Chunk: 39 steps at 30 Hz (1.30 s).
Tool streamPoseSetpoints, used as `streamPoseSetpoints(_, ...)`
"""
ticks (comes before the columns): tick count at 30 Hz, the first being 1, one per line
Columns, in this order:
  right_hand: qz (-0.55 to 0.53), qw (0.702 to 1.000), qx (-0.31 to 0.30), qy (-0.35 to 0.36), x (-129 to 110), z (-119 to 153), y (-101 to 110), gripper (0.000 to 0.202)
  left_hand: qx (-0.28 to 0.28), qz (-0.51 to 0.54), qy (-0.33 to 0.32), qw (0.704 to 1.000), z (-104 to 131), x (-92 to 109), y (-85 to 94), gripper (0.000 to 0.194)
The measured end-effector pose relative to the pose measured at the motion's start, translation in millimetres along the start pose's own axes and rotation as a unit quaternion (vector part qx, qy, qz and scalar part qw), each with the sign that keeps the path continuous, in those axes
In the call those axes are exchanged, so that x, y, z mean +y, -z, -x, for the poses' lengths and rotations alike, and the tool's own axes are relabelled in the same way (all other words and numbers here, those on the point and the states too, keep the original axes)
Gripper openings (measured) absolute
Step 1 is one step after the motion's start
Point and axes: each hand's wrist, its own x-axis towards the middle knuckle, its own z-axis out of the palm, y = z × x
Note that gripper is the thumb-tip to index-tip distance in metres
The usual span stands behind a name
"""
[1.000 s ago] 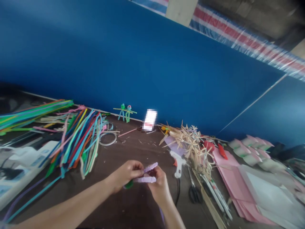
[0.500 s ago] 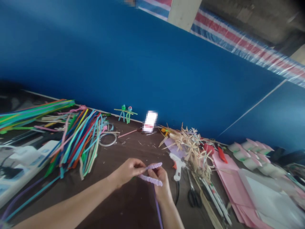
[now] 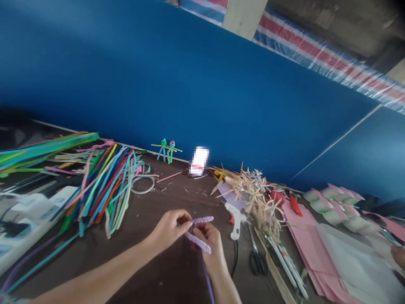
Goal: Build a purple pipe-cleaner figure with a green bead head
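Observation:
Both hands meet over the dark table [image 3: 148, 270], working on a lilac pipe cleaner [image 3: 200, 243]. It is coiled into two ridged arms that spread to the right, and a straight purple tail hangs down past my right wrist. My left hand [image 3: 174, 223] pinches the piece where the two arms join, thumb and index finger together. My right hand [image 3: 210, 240] is closed around it from the right, fingers bent between and behind the arms. Exactly where the right fingertips press is partly hidden.
Colourful pipe cleaners [image 3: 107, 185] and a white power strip [image 3: 38, 215] lie left. Two pipe-cleaner figures [image 3: 167, 150] stand by the blue wall. To the right are a glue gun [image 3: 236, 219], scissors [image 3: 257, 257], straw-coloured flowers [image 3: 253, 190] and pink sheets [image 3: 303, 245]. Another person's hand [image 3: 398, 255] shows at the right edge.
The lilac piece has tilted, its lower arm now pointing further down, and my right hand has shifted slightly left. Another person's hand and a pink strip have appeared at the right edge.

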Motion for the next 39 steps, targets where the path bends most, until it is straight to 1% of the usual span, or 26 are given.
streamPoseSetpoints(1,0.020,1.000,0.000,0.007,0,1,0,0.025,0.009,-0.016,-0.004,1.000,0,0,0.3,0.016)
streamPoseSetpoints(3,0.091,0.995,0.004,0.047,1,3,2,0.020,0.022,-0.060,-0.014,0.998,1,0,1.4,0.015)
streamPoseSetpoints(5,0.198,0.975,0.021,0.103,-1,6,3,0.013,0.027,-0.110,-0.029,0.993,1,0,2.5,0.014)
streamPoseSetpoints(7,0.310,0.939,0.041,0.143,-6,10,4,0.009,0.019,-0.148,-0.048,0.988,1,0,3.3,0.012)
streamPoseSetpoints(10,0.446,0.879,0.043,0.162,-14,18,2,0.013,0.005,-0.184,-0.080,0.980,2,-5,3.2,0.011)
streamPoseSetpoints(13,0.533,0.831,0.018,0.160,-20,24,-1,0.015,-0.002,-0.213,-0.103,0.971,4,-9,2.8,0.012)
streamPoseSetpoints(16,0.575,0.802,-0.001,0.163,-25,24,-2,0.016,-0.026,-0.247,-0.126,0.960,5,-10,3.3,0.013)
streamPoseSetpoints(18,0.582,0.794,-0.003,0.174,-29,23,-1,0.017,-0.047,-0.274,-0.147,0.949,5,-9,4.5,0.014)
streamPoseSetpoints(20,0.577,0.794,-0.001,0.191,-34,21,1,0.017,-0.067,-0.290,-0.170,0.939,5,-7,6.2,0.014)
streamPoseSetpoints(22,0.564,0.800,0.000,0.205,-39,20,4,0.016,-0.083,-0.287,-0.190,0.935,4,-7,8.2,0.013)
streamPoseSetpoints(24,0.547,0.811,-0.006,0.209,-43,18,6,0.016,-0.087,-0.276,-0.202,0.935,4,-8,10.0,0.013)
streamPoseSetpoints(27,0.535,0.822,-0.016,0.193,-42,17,8,0.018,-0.083,-0.265,-0.203,0.939,3,-10,12.4,0.012)
streamPoseSetpoints(29,0.534,0.827,-0.008,0.179,-38,18,6,0.021,-0.089,-0.260,-0.202,0.940,3,-10,14.1,0.011)
streamPoseSetpoints(31,0.538,0.826,-0.002,0.167,-34,17,5,0.020,-0.097,-0.262,-0.208,0.937,3,-9,16.1,0.011)
streamPoseSetpoints(33,0.551,0.820,-0.002,0.154,-29,15,3,0.013,-0.102,-0.263,-0.222,0.933,4,-10,17.4,0.013)
streamPoseSetpoints(35,0.567,0.811,0.005,0.143,-24,12,2,0.009,-0.085,-0.242,-0.230,0.939,4,-13,17.4,0.013)
streamPoseSetpoints(36,0.572,0.808,0.015,0.142,-21,11,2,0.010,-0.066,-0.217,-0.226,0.947,4,-16,16.8,0.017)
streamPoseSetpoints(37,0.575,0.805,0.024,0.144,-19,9,3,0.012,-0.038,-0.183,-0.212,0.959,4,-20,16.2,0.027)
streamPoseSetpoints(38,0.578,0.802,0.032,0.149,-18,8,3,0.015,-0.003,-0.141,-0.184,0.973,3,-23,15.7,0.041)
streamPoseSetpoints(39,0.580,0.799,0.038,0.155,-16,6,4,0.018,0.034,-0.092,-0.135,0.986,1,-26,15.5,0.052)
